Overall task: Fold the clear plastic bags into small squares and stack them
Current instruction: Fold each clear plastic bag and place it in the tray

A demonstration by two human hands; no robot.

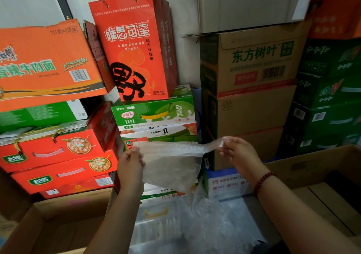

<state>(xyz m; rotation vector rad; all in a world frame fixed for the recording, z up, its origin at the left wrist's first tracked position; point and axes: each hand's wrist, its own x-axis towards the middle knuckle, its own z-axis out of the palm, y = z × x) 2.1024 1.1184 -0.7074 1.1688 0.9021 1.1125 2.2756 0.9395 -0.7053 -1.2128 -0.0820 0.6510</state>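
Before stacked cartons (254,89), both hands' fingers (227,145) pinch a clear plastic bag (172,162).

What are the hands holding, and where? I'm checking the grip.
A clear bag: left hand pinches its upper left edge, right hand its upper right corner.

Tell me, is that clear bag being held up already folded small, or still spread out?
Spread out. The clear plastic bag hangs as a wide sheet, the left hand and right hand pinching its upper corners.
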